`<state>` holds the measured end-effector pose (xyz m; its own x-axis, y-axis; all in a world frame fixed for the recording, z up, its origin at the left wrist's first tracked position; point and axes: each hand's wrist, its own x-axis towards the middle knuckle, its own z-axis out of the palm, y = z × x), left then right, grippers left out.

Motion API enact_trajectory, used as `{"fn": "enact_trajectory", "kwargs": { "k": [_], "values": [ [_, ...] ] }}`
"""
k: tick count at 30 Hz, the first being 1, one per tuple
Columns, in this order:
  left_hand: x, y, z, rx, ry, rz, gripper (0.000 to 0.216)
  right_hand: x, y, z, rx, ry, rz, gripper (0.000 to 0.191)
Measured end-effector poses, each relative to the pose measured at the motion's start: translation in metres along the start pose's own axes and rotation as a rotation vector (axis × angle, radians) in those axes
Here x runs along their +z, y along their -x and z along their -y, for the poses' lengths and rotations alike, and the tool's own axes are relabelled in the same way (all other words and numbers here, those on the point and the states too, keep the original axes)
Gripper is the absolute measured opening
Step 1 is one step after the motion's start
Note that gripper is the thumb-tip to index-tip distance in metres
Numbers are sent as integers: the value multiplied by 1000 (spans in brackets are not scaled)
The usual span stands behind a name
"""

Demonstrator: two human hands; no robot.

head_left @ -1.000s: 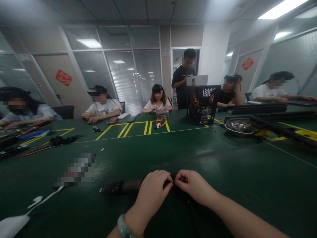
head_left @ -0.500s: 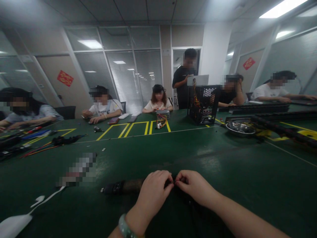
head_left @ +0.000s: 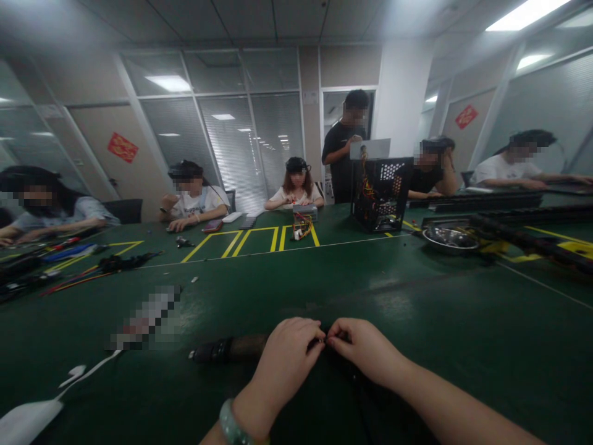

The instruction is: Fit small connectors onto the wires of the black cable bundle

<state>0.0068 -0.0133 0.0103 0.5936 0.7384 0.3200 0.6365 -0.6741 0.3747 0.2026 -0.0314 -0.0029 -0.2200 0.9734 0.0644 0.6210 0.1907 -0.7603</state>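
Observation:
A dark, pen-thick-or-larger cylindrical tool with a narrow tip, resembling an electric screwdriver [head_left: 227, 350], lies on the green table, tip to the left. My left hand [head_left: 291, 355] covers its rear part, with thumb and forefinger closed together near that end. Opposite it, my right hand [head_left: 370, 349] pinches at nearly the same spot, and the fingertips of both hands almost meet. Whatever is between the fingers is too small and dark to make out. Dark material, perhaps a cable, runs beneath my right hand toward the table's near edge.
A white-corded, blurred-out device [head_left: 148, 318] lies to the left. Loose cables and tools [head_left: 55, 259] sit farther left. Across the table are a power supply [head_left: 304, 214], an open computer case [head_left: 380, 194], a metal bowl [head_left: 450, 240] and black rails [head_left: 528, 238]. Several people surround the table.
My hands stay in nearly the same place, with only slight finger movement. Across the table at left, a seated person has raised one hand toward the head.

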Motion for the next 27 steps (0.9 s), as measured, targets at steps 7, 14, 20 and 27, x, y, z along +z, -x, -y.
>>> {"fn": "enact_trajectory", "kwargs": {
  "k": [7,14,20,27],
  "values": [
    [-2,0,-2,-63,-31,4,9,-3,0,0,21,-19,11,13],
    [-4,1,-3,-29,-15,2,12,-4,0,2,30,-34,31,13],
    [-4,1,-4,-50,-9,6,9,-1,0,0,6,-33,19,13],
    [-5,0,-5,-53,-31,27,10,1,0,-2,19,-23,10,13]
  ]
}}
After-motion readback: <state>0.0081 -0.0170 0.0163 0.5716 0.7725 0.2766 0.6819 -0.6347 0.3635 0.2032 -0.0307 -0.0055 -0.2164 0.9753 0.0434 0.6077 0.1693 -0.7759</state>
